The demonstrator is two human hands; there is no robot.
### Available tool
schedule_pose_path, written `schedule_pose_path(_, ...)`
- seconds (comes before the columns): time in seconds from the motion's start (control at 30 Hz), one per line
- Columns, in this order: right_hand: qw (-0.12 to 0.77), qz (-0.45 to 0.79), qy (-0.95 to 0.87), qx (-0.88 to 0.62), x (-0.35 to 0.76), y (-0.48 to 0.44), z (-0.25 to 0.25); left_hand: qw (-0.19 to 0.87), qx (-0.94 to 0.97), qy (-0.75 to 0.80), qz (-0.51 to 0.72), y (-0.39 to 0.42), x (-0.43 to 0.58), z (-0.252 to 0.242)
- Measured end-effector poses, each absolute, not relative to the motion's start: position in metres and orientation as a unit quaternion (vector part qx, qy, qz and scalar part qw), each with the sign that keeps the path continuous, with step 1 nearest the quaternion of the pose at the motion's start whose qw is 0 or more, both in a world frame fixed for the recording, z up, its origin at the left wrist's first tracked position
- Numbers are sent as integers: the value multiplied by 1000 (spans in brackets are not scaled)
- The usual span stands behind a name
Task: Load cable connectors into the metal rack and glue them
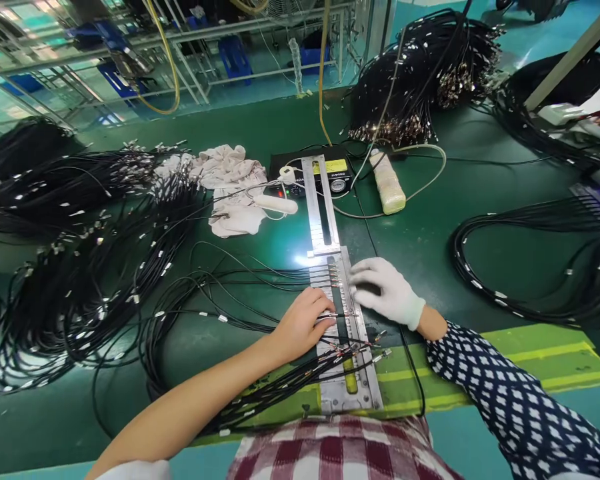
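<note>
My bare left hand (306,321) pinches a black cable (344,314) with thumb and fingers, close to its end, above the metal fixture (325,397). Several thin cables (300,275) lie side by side across the fixture's slotted upper part, their ends pointing right. My right hand (389,291), in a white glove, rests at the fixture's right edge. Its thumb and fingers are apart, with nothing visible between them. Nearer my body, a loose bunch of cables (305,368) with metal ends crosses the fixture's lower part.
Large cable bundles (95,287) cover the left side; another pile (420,73) stands at the back right. Looped cables (473,267) lie at far right. Behind the fixture are a black control box (337,175), a wrapped bottle-like object (387,183) and crumpled white cloth (235,183).
</note>
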State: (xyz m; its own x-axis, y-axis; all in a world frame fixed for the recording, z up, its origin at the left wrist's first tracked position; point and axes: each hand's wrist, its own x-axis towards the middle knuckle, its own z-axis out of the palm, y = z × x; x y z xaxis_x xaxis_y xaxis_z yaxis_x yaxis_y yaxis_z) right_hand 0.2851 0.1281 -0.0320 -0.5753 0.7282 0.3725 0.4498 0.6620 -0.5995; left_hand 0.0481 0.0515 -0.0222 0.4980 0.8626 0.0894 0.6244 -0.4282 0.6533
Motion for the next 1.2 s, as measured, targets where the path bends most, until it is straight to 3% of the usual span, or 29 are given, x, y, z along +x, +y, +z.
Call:
schedule_pose_path(0.23,279,209,-907,-237,270,117,-29,256,806,492,208,51,34,-16)
schedule_pose_path(0.43,280,243,-895,-248,269,120,-37,234,789,541,171,45,-4,-9)
schedule_pose_path(0.73,310,268,-869,-278,272,119,-37,189,816,529,136,48,26,-14)
schedule_pose_path(0.97,300,261,-861,-317,266,119,-43,109,798,591,38,40,-34,-7)
schedule_pose_path(1.2,360,312,-790,-386,271,125,-42,90,851,507,99,47,17,-17)
